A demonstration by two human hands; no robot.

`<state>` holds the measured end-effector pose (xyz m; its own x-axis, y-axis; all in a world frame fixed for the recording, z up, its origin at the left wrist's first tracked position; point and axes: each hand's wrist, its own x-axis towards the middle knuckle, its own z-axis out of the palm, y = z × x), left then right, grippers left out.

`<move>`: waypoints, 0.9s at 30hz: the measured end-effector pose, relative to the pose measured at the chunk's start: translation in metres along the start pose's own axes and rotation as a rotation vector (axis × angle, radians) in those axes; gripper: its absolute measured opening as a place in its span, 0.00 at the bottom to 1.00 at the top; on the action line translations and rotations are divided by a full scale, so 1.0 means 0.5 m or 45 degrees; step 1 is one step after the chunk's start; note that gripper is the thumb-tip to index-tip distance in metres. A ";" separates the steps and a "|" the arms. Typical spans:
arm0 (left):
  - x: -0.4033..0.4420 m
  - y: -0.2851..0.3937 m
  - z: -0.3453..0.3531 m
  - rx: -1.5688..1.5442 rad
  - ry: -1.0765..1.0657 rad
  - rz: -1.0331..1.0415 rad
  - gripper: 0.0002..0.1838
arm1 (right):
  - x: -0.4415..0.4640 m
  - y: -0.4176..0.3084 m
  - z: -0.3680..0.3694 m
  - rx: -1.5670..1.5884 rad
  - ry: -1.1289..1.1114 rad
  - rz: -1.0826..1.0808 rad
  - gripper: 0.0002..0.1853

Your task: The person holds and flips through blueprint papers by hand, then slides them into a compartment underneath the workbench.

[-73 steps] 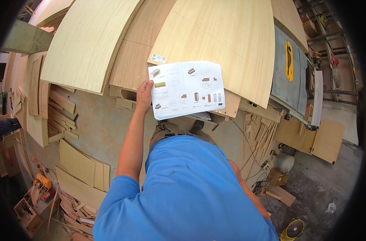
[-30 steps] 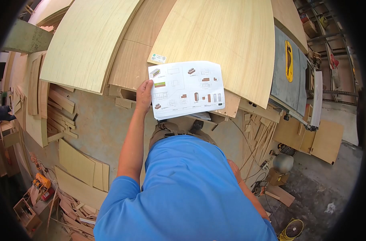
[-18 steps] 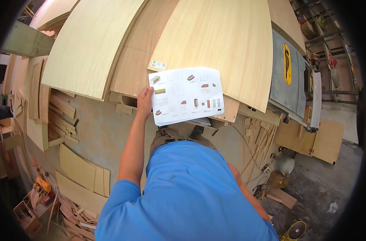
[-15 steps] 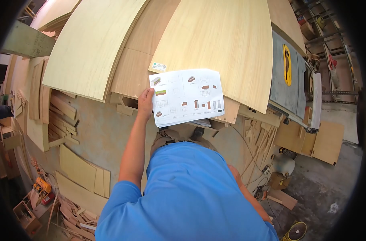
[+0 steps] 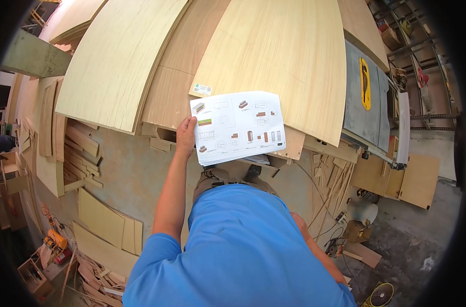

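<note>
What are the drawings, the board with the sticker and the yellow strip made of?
Drawings: paper, since the sheets look thin, white and printed.

Board: wood, maybe plywood; grain lines run along it, and its pale, dull face looks unpainted.

Yellow strip: plastic or painted metal; it's evenly bright yellow, but I can't tell which.

Illumination is bright and diffuse across the plywood sheets (image 5: 274,56) and printed paper (image 5: 238,125), the latter near-white with its finest lettering illegible; the far-left margin is dim; shadows are soft; wide-angle distortion bows straight sheet edges; black vignetting surrounds the rounded field, heaviest at the corners.
</note>
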<state>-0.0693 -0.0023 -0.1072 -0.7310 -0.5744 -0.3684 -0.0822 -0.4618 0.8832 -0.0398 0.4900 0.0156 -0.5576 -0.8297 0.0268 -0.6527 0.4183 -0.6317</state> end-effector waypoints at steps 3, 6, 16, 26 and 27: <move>0.001 -0.002 0.000 0.005 -0.005 0.007 0.18 | -0.003 -0.001 0.000 -0.011 0.001 0.023 0.10; 0.002 -0.003 -0.006 0.008 -0.027 0.015 0.19 | -0.001 -0.004 -0.001 -0.005 -0.003 0.031 0.10; -0.002 0.001 0.001 -0.021 -0.015 0.018 0.18 | 0.004 -0.007 -0.004 0.009 0.007 0.030 0.10; -0.002 0.000 0.002 -0.016 -0.005 0.023 0.18 | -0.002 -0.003 0.000 0.009 -0.003 0.046 0.12; -0.002 0.001 0.003 -0.013 0.002 0.025 0.18 | -0.001 -0.004 0.000 0.006 -0.005 0.045 0.12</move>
<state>-0.0695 -0.0008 -0.1059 -0.7313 -0.5844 -0.3517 -0.0610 -0.4575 0.8871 -0.0385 0.4896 0.0170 -0.5783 -0.8158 0.0013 -0.6301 0.4456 -0.6359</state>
